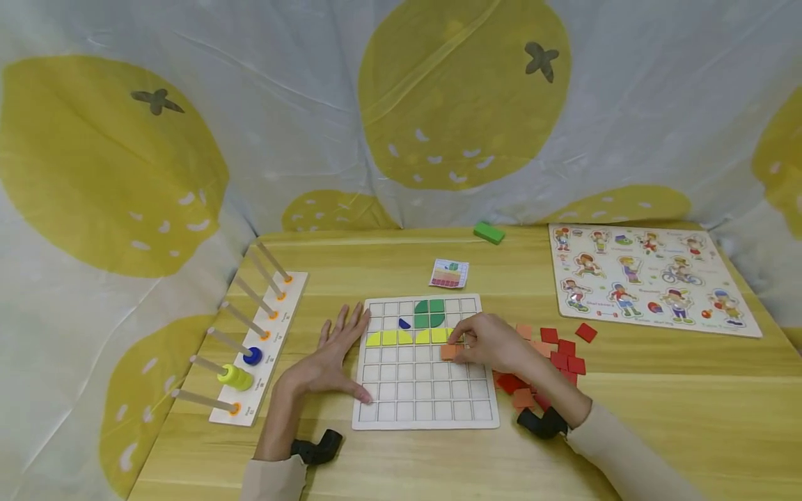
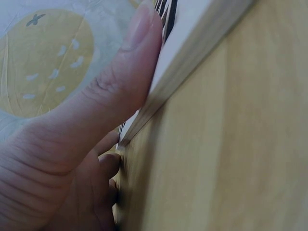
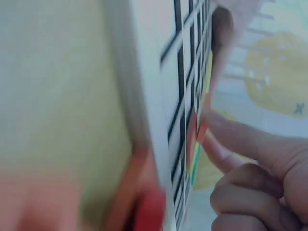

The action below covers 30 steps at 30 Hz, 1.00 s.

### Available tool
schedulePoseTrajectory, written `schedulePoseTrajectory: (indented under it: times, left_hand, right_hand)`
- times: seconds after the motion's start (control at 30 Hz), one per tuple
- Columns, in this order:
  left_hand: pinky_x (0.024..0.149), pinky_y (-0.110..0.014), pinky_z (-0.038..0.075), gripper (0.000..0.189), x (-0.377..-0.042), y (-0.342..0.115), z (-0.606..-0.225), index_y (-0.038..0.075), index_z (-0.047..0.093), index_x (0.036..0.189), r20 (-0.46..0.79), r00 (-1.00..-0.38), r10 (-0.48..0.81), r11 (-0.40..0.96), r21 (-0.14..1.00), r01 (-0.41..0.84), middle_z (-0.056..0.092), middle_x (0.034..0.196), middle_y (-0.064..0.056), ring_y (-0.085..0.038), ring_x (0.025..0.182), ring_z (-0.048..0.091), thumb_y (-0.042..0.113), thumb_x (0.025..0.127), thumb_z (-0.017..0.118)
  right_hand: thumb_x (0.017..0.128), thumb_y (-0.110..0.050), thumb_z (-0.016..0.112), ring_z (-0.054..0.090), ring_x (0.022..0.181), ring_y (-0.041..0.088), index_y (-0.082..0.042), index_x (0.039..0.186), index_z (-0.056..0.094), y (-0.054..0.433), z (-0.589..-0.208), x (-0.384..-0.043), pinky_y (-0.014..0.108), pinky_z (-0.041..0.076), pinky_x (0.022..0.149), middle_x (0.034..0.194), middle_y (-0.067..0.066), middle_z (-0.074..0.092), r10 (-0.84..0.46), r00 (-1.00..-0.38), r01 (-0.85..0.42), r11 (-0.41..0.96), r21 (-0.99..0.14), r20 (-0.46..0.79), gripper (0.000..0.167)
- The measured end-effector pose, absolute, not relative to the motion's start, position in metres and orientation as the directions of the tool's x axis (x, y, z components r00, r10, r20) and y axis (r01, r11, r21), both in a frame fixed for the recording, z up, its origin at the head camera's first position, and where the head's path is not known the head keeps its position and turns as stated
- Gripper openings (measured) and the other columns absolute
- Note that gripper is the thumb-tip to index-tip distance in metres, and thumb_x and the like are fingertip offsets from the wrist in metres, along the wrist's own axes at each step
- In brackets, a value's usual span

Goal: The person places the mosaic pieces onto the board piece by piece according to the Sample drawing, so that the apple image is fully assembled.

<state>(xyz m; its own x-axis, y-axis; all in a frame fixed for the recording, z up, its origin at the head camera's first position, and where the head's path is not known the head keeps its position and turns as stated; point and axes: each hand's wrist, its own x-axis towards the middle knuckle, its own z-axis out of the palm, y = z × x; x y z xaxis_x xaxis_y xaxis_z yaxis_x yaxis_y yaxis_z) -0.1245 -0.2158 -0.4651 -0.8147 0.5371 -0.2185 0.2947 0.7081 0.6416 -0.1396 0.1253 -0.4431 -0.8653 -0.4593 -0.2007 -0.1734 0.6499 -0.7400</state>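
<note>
A white square grid board (image 1: 413,412) lies on the table with green, yellow and blue pieces in its upper rows. My left hand (image 1: 328,358) is spread along its left edge, thumb resting on the rim near the lower corner and fingers at the upper corner. My right hand (image 1: 491,342) pinches an orange square tile (image 3: 204,118) between thumb and finger, just over the row below the yellow half-circles (image 1: 390,338). In the right wrist view, another orange tile (image 3: 190,137) lies on the board beside the held one, which is tilted.
Loose red tiles (image 1: 586,332) and orange ones lie right of the board, partly under my right forearm. A small pattern card (image 1: 449,273) and green block (image 1: 489,233) sit behind. A peg stand (image 1: 294,289) is at left, a picture puzzle board (image 1: 658,278) at right.
</note>
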Motion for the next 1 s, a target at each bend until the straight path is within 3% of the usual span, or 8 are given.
schedulePoseTrajectory:
  times: [0.17, 0.43, 0.57, 0.67, 0.77, 0.83, 0.9, 1.0]
  left_hand:
    - [0.124, -0.067, -0.017, 0.149, -0.124, -0.215, -0.466, 0.01, 0.0, 0.167, -0.217, -0.818, 0.533, 0.707, 0.645, 0.29, -0.015, 0.174, -0.014, -0.04, 0.159, -0.024, 0.043, 0.061, 0.099]
    - [0.123, -0.069, -0.017, 0.149, -0.125, -0.216, -0.466, 0.008, 0.0, 0.167, -0.21, -0.818, 0.536, 0.703, 0.647, 0.295, -0.015, 0.173, -0.017, -0.043, 0.158, -0.024, 0.043, 0.061, 0.099]
    - [0.124, -0.067, -0.017, 0.149, -0.124, -0.217, -0.465, 0.01, 0.0, 0.167, -0.223, -0.821, 0.525, 0.713, 0.641, 0.282, -0.016, 0.174, -0.015, -0.04, 0.158, -0.024, 0.043, 0.061, 0.099]
    - [0.124, -0.067, -0.017, 0.149, -0.122, -0.217, -0.465, 0.01, 0.0, 0.167, -0.225, -0.823, 0.522, 0.715, 0.641, 0.279, -0.016, 0.174, -0.014, -0.04, 0.159, -0.024, 0.043, 0.061, 0.099]
    - [0.124, -0.067, -0.017, 0.149, -0.123, -0.217, -0.465, 0.01, 0.0, 0.167, -0.222, -0.82, 0.527, 0.713, 0.64, 0.285, -0.016, 0.174, -0.014, -0.04, 0.159, -0.024, 0.043, 0.061, 0.099]
    - [0.124, -0.067, -0.017, 0.149, -0.123, -0.216, -0.466, 0.01, -0.001, 0.167, -0.223, -0.817, 0.532, 0.712, 0.64, 0.289, -0.016, 0.174, -0.014, -0.04, 0.158, -0.025, 0.043, 0.061, 0.099]
    - [0.124, -0.067, -0.017, 0.149, -0.124, -0.216, -0.466, 0.01, -0.001, 0.167, -0.22, -0.815, 0.536, 0.708, 0.643, 0.292, -0.016, 0.174, -0.015, -0.04, 0.158, -0.025, 0.042, 0.061, 0.099]
    - [0.124, -0.067, -0.017, 0.149, -0.124, -0.217, -0.465, 0.01, -0.001, 0.167, -0.219, -0.818, 0.532, 0.708, 0.645, 0.288, -0.016, 0.174, -0.014, -0.04, 0.158, -0.025, 0.042, 0.061, 0.099]
  right_hand:
    - [0.081, -0.013, 0.088, 0.036, 0.057, 0.013, -0.012, 0.097, 0.081, 0.111, -0.444, -0.139, 0.023, 0.022, 0.054, 0.063, -0.002, 0.044, -0.435, -0.884, -0.195, 0.677, -0.71, -0.173, 0.018]
    - [0.083, -0.01, 0.086, 0.028, 0.049, 0.011, -0.013, 0.096, 0.085, 0.113, -0.449, -0.145, 0.021, 0.022, 0.051, 0.054, -0.005, 0.044, -0.472, -0.858, -0.145, 0.602, -0.785, -0.204, 0.014]
    - [0.083, -0.011, 0.087, 0.035, 0.055, 0.01, -0.012, 0.093, 0.085, 0.108, -0.453, -0.148, 0.02, 0.025, 0.051, 0.071, 0.0, 0.073, -0.484, -0.855, -0.158, 0.582, -0.798, -0.184, 0.011]
    - [0.083, -0.013, 0.087, 0.039, 0.061, 0.01, -0.013, 0.093, 0.085, 0.106, -0.455, -0.148, 0.02, 0.027, 0.052, 0.092, 0.002, 0.081, -0.494, -0.854, -0.174, 0.568, -0.804, -0.164, 0.011]
    - [0.084, -0.017, 0.086, 0.037, 0.058, 0.01, -0.014, 0.098, 0.085, 0.113, -0.453, -0.147, 0.02, 0.025, 0.051, 0.07, -0.003, 0.069, -0.489, -0.855, -0.154, 0.561, -0.814, -0.175, 0.014]
    - [0.086, -0.018, 0.085, 0.033, 0.055, 0.01, -0.013, 0.103, 0.084, 0.126, -0.45, -0.147, 0.02, 0.024, 0.05, 0.059, -0.006, 0.051, -0.474, -0.862, -0.137, 0.56, -0.817, -0.18, 0.018]
    - [0.089, -0.017, 0.082, 0.029, 0.051, 0.01, -0.011, 0.109, 0.082, 0.145, -0.445, -0.147, 0.02, 0.023, 0.049, 0.055, -0.005, 0.033, -0.445, -0.876, -0.116, 0.568, -0.815, -0.186, 0.021]
    - [0.09, -0.014, 0.079, 0.028, 0.05, 0.009, -0.007, 0.112, 0.08, 0.181, -0.44, -0.147, 0.021, 0.025, 0.048, 0.056, -0.007, 0.031, -0.395, -0.902, -0.112, 0.605, -0.789, -0.176, 0.023]
